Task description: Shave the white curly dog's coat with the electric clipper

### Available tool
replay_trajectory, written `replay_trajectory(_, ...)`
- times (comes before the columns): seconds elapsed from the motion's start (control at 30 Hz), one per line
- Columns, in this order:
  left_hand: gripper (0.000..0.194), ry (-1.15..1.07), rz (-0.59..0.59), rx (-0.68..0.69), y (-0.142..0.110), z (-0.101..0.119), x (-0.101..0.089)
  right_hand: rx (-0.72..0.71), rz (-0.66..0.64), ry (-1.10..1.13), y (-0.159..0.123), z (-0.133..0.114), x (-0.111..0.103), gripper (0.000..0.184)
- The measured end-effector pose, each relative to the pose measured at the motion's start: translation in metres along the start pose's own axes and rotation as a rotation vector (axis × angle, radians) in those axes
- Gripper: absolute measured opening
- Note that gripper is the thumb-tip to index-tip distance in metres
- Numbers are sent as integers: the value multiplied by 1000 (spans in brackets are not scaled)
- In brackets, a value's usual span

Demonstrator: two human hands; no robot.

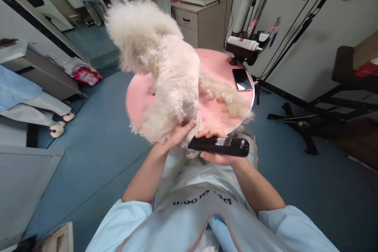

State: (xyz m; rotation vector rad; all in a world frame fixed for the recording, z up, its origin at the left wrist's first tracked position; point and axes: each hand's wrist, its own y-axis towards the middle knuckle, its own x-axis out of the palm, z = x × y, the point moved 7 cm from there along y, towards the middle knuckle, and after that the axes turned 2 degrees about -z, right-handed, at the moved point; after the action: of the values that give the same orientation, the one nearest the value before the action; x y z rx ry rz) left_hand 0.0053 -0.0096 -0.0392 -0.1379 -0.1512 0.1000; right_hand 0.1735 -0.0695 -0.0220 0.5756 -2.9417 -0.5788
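Observation:
A fluffy white dog (177, 63) stands on a round pink table (218, 61), its rear toward me and its head to the far left. The fur on its back is short, while the head and legs stay bushy. My left hand (180, 133) grips the dog low at its rear, apparently by a hind leg, with some fingers hidden in fur. In my right hand (220, 158) is a black hair clipper (220, 145), its front end against the fur beside my left hand. Loose cut fur (227, 96) lies on the table's right side.
A phone (242, 79) lies at the table's right edge. Behind it, a white bottle (243, 43) rests on a holder by the grooming post. A black lamp stand (295, 31) rises at right. Another person's legs (38, 106) show at far left. A drawer cabinet (203, 23) stands behind.

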Motion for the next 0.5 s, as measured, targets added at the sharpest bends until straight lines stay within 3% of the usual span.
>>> replay_trajectory(0.13, 55, 309, -22, -55, -28, 0, -1, 49, 493, -84, 0, 6, -34, 26)
replay_trajectory(0.2, 56, 382, 15, -97, -39, -4, -9, 155, 615, -133, 10, 13, -42, 22)
replay_trajectory(0.33, 45, 530, 81, -102, -49, -12, -30, 294, 455, -106, 33, 22, -27, 25)
replay_trajectory(0.5, 33, 468, 27, -94, -51, -22, -39, 377, 254, 46, 25, 36, -8, 25)
